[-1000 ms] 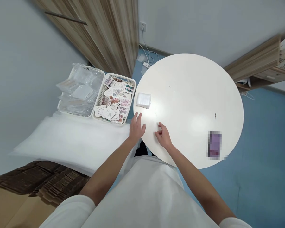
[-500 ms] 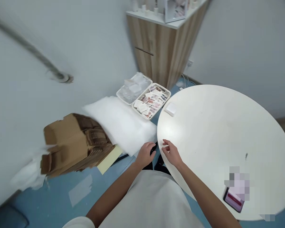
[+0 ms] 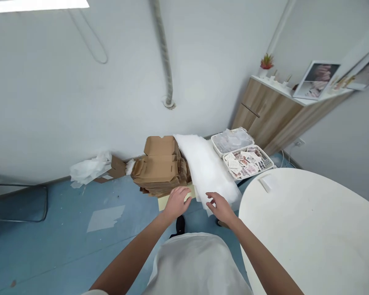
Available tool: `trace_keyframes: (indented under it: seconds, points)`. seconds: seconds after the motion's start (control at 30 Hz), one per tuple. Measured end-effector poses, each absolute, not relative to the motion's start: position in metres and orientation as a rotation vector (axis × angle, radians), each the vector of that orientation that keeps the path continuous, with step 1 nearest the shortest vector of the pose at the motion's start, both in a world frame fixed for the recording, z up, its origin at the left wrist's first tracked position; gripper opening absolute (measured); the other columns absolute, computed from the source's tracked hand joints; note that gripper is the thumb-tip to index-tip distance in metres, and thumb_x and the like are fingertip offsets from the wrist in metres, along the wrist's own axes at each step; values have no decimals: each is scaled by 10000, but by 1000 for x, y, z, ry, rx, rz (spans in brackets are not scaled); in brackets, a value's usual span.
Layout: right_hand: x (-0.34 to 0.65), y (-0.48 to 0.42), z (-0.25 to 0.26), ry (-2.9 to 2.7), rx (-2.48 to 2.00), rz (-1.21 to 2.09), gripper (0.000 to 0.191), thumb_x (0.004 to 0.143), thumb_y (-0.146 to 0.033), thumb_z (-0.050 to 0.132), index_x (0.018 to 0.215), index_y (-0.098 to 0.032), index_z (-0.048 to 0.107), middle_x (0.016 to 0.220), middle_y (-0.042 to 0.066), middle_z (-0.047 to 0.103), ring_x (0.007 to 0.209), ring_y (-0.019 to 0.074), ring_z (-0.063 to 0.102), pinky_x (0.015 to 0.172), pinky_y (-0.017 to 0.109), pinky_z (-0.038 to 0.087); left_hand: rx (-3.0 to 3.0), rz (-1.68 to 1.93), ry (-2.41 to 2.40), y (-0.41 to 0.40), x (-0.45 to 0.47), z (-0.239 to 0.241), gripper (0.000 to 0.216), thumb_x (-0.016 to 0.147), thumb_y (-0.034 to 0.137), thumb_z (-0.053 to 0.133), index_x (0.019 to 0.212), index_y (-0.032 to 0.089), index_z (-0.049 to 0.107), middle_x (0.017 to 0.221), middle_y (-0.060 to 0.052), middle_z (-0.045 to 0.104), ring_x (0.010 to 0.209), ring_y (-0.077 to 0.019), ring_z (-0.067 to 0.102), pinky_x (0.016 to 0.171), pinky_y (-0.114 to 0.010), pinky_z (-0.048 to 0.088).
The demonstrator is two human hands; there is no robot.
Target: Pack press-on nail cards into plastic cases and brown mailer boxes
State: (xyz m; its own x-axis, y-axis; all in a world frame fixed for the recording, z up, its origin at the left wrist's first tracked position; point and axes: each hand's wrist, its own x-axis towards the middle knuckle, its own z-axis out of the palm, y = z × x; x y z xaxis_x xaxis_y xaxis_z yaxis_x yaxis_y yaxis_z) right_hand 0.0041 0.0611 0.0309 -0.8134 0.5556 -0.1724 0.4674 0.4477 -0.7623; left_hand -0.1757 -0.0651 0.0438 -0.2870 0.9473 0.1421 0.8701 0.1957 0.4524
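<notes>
Over by the wall, low in view, the boxes point(image 3: 156, 168) are lying stacked, brown and flat, a folded-up one showing its flaps on top. And here's the left hand point(image 3: 176, 203), hovering just in front of that stack, thumb and fingers standing apart, a yellow sheet point(image 3: 163, 202) showing behind it on the floor point(image 3: 64, 254). Across from it the right hand point(image 3: 220, 207) is hanging before the lower end of the foam point(image 3: 203, 164), its fingers curling, the thumb staying clear of them. The two hands are facing each other, well apart, both at the front of the body!

The foam, white and long, is leaning against the stack's right side and stretching down toward the table point(image 3: 310, 246). Just beyond it two baskets are sitting side by side: the far one is brimming with clear bags point(image 3: 232, 140), the near one is holding printed cards point(image 3: 246, 162). On the table's near-left rim a small white pack point(image 3: 267, 182) is lying by itself. Behind the baskets the cabinet point(image 3: 270, 110) is carrying a plant point(image 3: 266, 61) and picture frames point(image 3: 316, 80). Away left, white plastic point(image 3: 90, 168) is slumping beside a carton point(image 3: 115, 169).
</notes>
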Motion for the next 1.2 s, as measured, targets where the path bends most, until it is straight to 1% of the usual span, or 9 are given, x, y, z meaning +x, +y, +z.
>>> trace_keyframes:
  seconds: [0.17,0.33,0.47,0.6,0.73,0.9,0.97,1.07,1.2]
  points:
    - [-87,50,46,-2604,-830,1152,309,783,-228,471,1086,-199,523,1016,58,571,759,132,577,736,286,448,1631,619,2504,-82,-251,53,285,810,391,436,1004,219,554,1018,-78,603,955,-235,535,809,-389,394]
    - [-139,30,43,-2600,-883,1060,296,784,-217,465,1069,-200,543,975,52,591,743,142,567,718,296,452,1653,395,2452,-77,-293,48,319,776,460,466,920,200,581,905,-84,616,867,-256,565,739,-382,391]
    - [-154,14,38,-2605,-919,1038,337,761,-192,490,1095,-212,529,999,55,598,872,172,555,753,305,441,1718,326,2359,-71,-302,43,266,788,421,457,835,192,584,858,-76,607,826,-236,571,707,-353,398]
    - [-164,7,42,-2655,-912,992,365,768,-203,490,1133,-230,501,1026,46,601,915,180,549,747,293,427,1787,361,2258,-70,-305,38,219,766,389,491,800,193,583,851,-79,594,808,-226,564,670,-322,411]
    - [-177,6,48,-2767,-930,853,211,788,-209,462,956,-209,590,900,43,631,843,179,576,704,270,412,1804,422,2220,-73,-308,35,171,781,317,467,760,187,575,817,-79,582,772,-210,559,636,-301,415]
    - [-189,2,53,-2792,-947,612,231,823,-194,387,858,-199,615,802,58,656,758,187,600,666,272,406,1867,530,2192,-78,-318,34,208,821,303,408,759,180,564,808,-74,577,761,-196,550,645,-299,417]
    - [-191,1,55,-2784,-943,564,252,828,-184,372,868,-202,620,807,63,664,751,189,605,662,273,409,1893,547,2173,-79,-322,36,217,824,324,413,760,182,565,802,-71,576,763,-197,549,654,-302,416]
    - [-191,1,59,-2751,-934,536,286,835,-175,353,952,-201,611,846,70,670,764,196,610,668,280,417,1945,531,2148,-80,-326,41,209,813,342,445,754,184,568,787,-67,577,778,-201,548,668,-306,413]
    - [-186,2,62,-2682,-926,576,316,836,-163,342,1035,-215,582,891,58,666,802,192,605,702,287,431,2038,480,2126,-77,-325,45,247,847,299,400,708,180,565,749,-68,576,780,-200,549,688,-312,412]
